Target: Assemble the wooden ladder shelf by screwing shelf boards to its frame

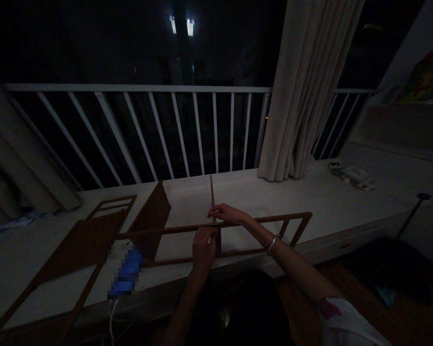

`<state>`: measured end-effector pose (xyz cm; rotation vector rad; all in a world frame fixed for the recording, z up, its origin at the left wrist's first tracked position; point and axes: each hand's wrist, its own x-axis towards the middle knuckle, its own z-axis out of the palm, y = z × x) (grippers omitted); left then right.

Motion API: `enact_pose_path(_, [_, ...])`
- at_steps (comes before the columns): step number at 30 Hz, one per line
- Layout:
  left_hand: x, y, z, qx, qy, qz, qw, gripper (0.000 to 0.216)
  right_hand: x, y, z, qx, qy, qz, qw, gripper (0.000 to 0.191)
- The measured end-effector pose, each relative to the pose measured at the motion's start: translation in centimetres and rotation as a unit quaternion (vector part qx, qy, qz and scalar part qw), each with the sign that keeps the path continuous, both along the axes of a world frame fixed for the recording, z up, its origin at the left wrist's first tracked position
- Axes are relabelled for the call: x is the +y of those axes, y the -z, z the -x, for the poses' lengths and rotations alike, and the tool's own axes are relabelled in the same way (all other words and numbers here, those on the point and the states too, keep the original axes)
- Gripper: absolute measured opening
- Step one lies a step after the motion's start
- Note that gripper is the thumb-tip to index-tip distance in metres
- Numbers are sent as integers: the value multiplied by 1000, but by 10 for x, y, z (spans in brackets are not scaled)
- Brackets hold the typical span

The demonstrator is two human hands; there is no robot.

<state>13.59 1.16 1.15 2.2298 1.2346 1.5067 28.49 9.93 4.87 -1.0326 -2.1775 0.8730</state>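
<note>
A brown wooden frame (265, 219) with long rails and short crosspieces stands on edge on the pale ledge. A brown wooden panel (153, 216) stands at its left part. Behind the upper rail, a thin wooden bar (212, 188) reaches back toward the railing. My left hand (204, 242) has its fingers curled against the near side of the frame, by the middle crosspiece. Reaching over the upper rail, my right hand (228, 213) pinches its fingers together at the near end of the thin bar. Anything small between those fingertips is too dark to make out.
Another wooden frame with a panel (77, 245) lies at the left. A blurred blue object (128, 274) with a white cable (111, 322) is near it. White railing (180, 129) and a curtain (296, 96) stand behind. A crumpled cloth (353, 177) lies at the right.
</note>
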Motion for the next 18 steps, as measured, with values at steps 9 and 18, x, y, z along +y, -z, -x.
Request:
enact_pose_path(9, [4, -24, 14, 110, -78, -20, 991, 10, 0, 0, 0, -2, 1, 6, 1000, 32])
enact_pose_path(18, [12, -30, 20, 129, -11, 31, 991, 21, 0, -1, 0, 3, 2, 26, 1000, 28])
